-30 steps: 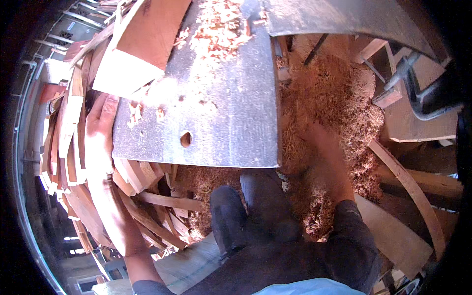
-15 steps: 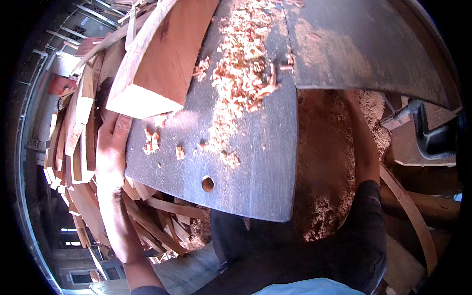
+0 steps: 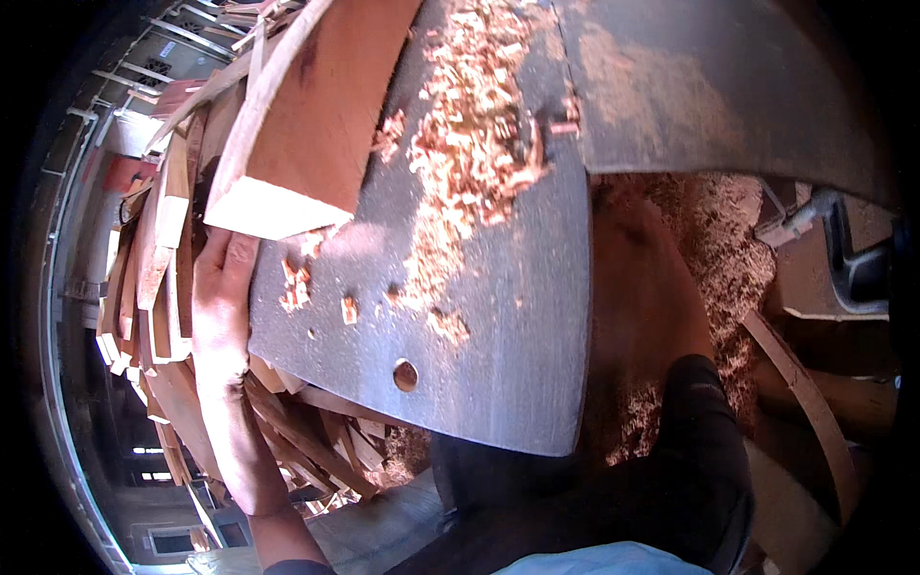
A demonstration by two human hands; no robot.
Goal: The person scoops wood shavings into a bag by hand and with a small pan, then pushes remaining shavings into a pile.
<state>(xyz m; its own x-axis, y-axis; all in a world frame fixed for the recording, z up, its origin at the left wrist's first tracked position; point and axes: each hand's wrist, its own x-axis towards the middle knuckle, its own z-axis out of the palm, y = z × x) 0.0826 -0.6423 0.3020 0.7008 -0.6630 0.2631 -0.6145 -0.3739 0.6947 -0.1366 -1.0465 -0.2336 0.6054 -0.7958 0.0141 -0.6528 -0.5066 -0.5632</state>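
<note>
A thick reddish timber block (image 3: 321,125), its pale sawn end toward me, lies on the left of a dark metal machine table (image 3: 508,383). My left hand (image 3: 226,273) is against the table's left edge, just below that sawn end. Its visible fingers point forward, and their tips are hidden by the block, so I cannot make out a grip. My right hand (image 3: 637,230) reaches down into the gap beside the table, under the raised dark plate (image 3: 690,115). Shadow and blur hide its fingers and anything in them.
Curled wood shavings (image 3: 470,125) cover the middle of the table, near a round hole (image 3: 405,375). Cut timber pieces (image 3: 168,259) are heaped at left. Sawdust (image 3: 719,249) lies below at right, beside a black handle (image 3: 853,259) and a curved wooden strip (image 3: 805,412).
My right hand and forearm have shifted leftward, nearer the table's side. The whole view has shifted slightly; the block and shavings keep their places on the table. My left hand stays at the edge.
</note>
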